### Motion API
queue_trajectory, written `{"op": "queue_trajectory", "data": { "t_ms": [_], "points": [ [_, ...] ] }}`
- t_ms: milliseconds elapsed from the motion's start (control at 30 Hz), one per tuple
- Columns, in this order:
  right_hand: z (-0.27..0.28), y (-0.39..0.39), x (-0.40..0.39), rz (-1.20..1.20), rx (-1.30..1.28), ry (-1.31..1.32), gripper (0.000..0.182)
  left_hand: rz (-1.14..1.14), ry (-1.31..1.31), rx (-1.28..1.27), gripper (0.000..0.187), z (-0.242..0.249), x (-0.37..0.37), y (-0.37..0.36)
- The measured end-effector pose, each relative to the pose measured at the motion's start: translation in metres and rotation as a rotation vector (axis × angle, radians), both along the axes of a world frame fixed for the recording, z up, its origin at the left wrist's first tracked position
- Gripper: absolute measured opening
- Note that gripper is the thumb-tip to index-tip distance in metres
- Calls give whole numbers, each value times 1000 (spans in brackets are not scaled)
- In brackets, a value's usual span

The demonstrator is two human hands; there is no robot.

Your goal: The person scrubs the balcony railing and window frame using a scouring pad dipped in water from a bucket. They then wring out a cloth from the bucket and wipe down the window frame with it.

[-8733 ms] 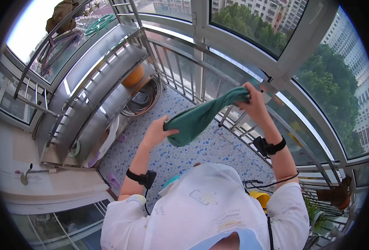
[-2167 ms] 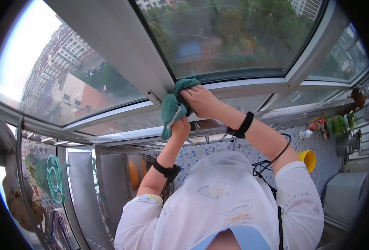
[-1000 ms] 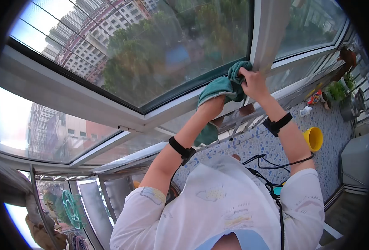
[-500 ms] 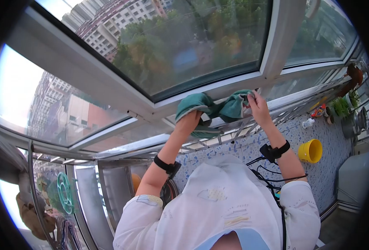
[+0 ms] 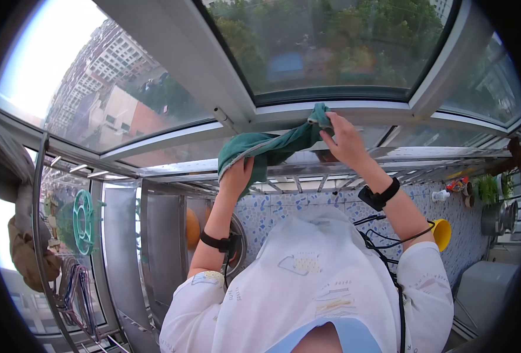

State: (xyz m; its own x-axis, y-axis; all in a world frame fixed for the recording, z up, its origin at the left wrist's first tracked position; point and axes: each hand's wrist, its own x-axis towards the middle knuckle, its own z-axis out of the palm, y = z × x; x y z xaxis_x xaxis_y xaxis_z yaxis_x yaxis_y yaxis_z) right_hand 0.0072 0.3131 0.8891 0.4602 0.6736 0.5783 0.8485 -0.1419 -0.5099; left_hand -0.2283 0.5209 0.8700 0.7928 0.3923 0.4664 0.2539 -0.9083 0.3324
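A green cloth point(image 5: 272, 144) with a pale edge stretches between my two hands, just in front of the window's lower frame point(image 5: 337, 110). Its wide, draped end hangs over my left hand point(image 5: 235, 176), whose fingers are partly hidden by the fabric and closed on it. At the other end, the cloth is bunched and narrow where my right hand point(image 5: 345, 140) pinches it close to the frame. Above is the large window pane point(image 5: 331, 53), with trees seen through it. A black strap with a small device sits on each wrist.
Below the window runs a metal railing point(image 5: 307, 183). Around me are a yellow bucket point(image 5: 441, 234), a white bottle point(image 5: 440, 195) and potted plants point(image 5: 488, 187) at right. A green round hanger point(image 5: 83, 222) and bunched hangers point(image 5: 79, 294) hang at left. Black cables point(image 5: 384, 259) trail beside my right arm.
My hands have moved apart, and the cloth between them is drawn out longer. My left hand has shifted left, and the view has turned so the window frame looks more level.
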Motion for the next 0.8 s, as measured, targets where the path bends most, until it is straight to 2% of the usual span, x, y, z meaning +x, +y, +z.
{"op": "queue_trajectory", "data": {
  "t_ms": [100,267,400,533,600,633,800],
  "points": [
    [3,16,-10,44,-52,-163,39,41,-25,36,27,-8,-16,5],
    [17,41,-35,92,-151,-202,35,72,28,-136,28,-12,-36,8],
    [15,67,-48,154,-275,-227,37,66,51,-181,29,-13,-42,11],
    [11,102,-66,202,-319,-250,39,6,36,-122,30,-16,-44,12],
    [-8,122,-80,239,-245,-357,34,-5,26,-154,30,-13,-44,10],
    [-14,129,-89,155,-335,-471,33,-12,26,-154,30,-13,-44,11],
    [-18,125,-93,-7,-336,-563,34,-55,-51,-57,31,-13,-36,14]
  ]
}}
